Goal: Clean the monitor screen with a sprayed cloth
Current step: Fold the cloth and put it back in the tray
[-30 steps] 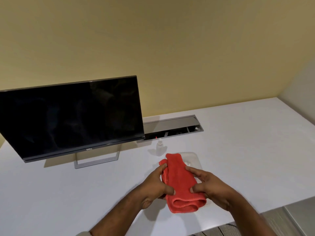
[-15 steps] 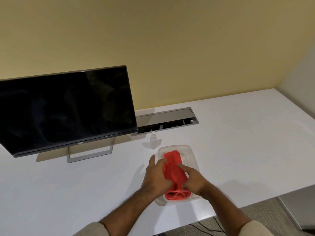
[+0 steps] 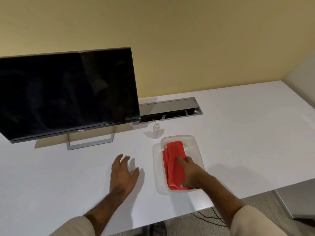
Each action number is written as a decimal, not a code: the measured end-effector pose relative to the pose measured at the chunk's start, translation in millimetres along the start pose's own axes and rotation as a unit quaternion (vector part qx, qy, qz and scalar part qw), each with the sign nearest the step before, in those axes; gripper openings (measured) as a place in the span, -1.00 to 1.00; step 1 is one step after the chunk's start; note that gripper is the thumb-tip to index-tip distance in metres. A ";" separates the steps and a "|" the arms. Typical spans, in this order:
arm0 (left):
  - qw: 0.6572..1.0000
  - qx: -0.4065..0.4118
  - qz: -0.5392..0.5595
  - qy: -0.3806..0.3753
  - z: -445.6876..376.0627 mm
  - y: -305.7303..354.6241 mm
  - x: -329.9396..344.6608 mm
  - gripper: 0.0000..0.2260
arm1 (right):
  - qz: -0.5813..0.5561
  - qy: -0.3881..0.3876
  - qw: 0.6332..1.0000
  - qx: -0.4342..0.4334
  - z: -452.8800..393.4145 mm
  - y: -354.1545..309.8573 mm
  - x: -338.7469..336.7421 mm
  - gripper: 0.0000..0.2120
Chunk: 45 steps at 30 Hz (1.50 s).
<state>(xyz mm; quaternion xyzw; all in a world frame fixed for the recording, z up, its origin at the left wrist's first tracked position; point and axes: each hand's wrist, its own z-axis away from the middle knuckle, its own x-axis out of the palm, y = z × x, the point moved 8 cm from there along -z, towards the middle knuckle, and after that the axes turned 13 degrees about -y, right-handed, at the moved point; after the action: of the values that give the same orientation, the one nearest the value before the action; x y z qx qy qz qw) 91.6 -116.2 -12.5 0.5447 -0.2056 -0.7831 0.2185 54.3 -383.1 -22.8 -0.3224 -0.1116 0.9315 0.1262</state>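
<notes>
A folded red cloth [image 3: 173, 160] lies inside a clear plastic container [image 3: 196, 147] on the white desk. My right hand [image 3: 191, 173] rests flat on the cloth's near half, index finger stretched forward and thumb by its near end. My left hand [image 3: 123, 171] hovers over bare desk to the left of the container, fingers spread and holding nothing. A small white spray bottle [image 3: 156, 130] stands upright just behind the container. The black monitor [image 3: 68, 96], switched off, stands at the back left on a metal stand [image 3: 90, 142].
The white desk [image 3: 247, 142] runs to a front edge near my arms, with grey carpet and dark cables below. A recessed metal cable tray [image 3: 170, 108] sits by the yellow wall behind the bottle. A side wall borders the desk on the right.
Both hands lowered the cloth from the air into the container. My left hand then let go and moved left over the desk, while my right hand stayed on the cloth.
</notes>
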 end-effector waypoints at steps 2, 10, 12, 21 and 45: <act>0.999 0.025 -0.040 0.011 -7.1 -9.1 -1.6 -0.46 | 0.057 0.024 0.998 0.023 -4.7 -0.7 -0.1 0.10; 0.978 0.062 -0.193 -0.041 -33.1 -61.6 19.8 -0.30 | 0.113 0.062 0.990 0.052 -15.7 -0.4 0.9 0.01; 0.975 0.062 -0.207 -0.049 -36.2 -70.3 25.0 -0.27 | 0.125 0.047 0.990 0.053 -13.5 -1.8 -3.2 0.06; 0.975 0.069 -0.207 -0.044 -39.3 -74.8 28.4 -0.29 | 0.096 0.130 0.987 -0.015 6.1 -59.4 -87.9 -0.31; 0.977 0.054 -0.199 -0.049 -42.9 -76.0 29.2 -0.28 | -0.171 0.440 0.871 -0.132 -13.6 -69.3 -154.4 -0.85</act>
<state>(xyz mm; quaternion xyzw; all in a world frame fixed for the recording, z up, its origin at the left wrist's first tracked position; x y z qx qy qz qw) 114.0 -74.0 -91.1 0.5470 -0.1456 -0.8242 0.0182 191.5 -363.4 75.2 -0.6887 -0.2200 0.6332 0.2762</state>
